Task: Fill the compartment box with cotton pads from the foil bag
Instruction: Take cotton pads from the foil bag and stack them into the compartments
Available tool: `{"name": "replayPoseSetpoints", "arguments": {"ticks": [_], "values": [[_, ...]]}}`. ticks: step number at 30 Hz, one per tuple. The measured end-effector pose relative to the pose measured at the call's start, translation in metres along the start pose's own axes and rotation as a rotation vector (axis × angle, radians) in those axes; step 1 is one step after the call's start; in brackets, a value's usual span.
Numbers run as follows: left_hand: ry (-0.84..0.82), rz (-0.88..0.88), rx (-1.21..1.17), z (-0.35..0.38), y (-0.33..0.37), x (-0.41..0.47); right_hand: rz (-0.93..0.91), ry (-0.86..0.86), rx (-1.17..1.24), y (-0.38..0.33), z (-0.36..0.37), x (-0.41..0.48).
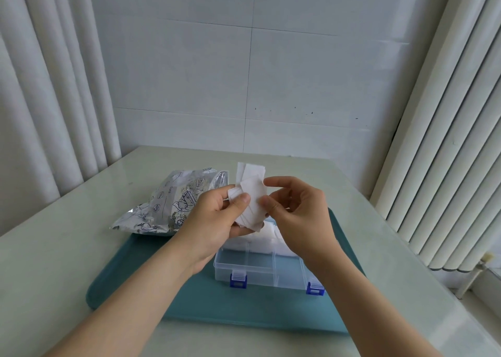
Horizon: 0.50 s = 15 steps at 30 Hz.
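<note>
The left hand grips a fanned bunch of square cotton pads, with its thumb curled across their front and its fingers behind. The right hand meets the bunch from the right, thumb and forefinger pinching the right edge of the front pad while the other fingers curl loosely behind. Both hands hold the pads in the air above the far side of the compartment box.

The box is clear plastic with two blue latches on its near wall. White pads already lie in its far compartments, partly hidden by the hands. It stands on a teal tray.

The foil bag lies crumpled to the left of the hands, its near edge resting on the tray's far left corner and its open mouth turned toward the pads. The tray sits on a pale glossy table. A tiled wall rises at the far side, with white curtains on the left and on the right.
</note>
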State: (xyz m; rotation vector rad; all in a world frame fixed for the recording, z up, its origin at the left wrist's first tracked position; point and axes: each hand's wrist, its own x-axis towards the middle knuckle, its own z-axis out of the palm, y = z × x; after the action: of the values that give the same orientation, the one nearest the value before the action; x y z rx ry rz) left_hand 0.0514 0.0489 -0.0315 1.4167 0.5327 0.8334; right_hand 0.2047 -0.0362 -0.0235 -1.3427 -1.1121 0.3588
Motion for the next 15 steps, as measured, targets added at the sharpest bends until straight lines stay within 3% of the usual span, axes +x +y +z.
{"name": "replayPoseSetpoints", "arguments": {"ticks": [15], "values": [[-0.04, -0.003, 0.021, -0.0053, 0.0019, -0.0005, 0.056, 0.004, 0.025, -0.0023, 0.0019, -0.0032]]}}
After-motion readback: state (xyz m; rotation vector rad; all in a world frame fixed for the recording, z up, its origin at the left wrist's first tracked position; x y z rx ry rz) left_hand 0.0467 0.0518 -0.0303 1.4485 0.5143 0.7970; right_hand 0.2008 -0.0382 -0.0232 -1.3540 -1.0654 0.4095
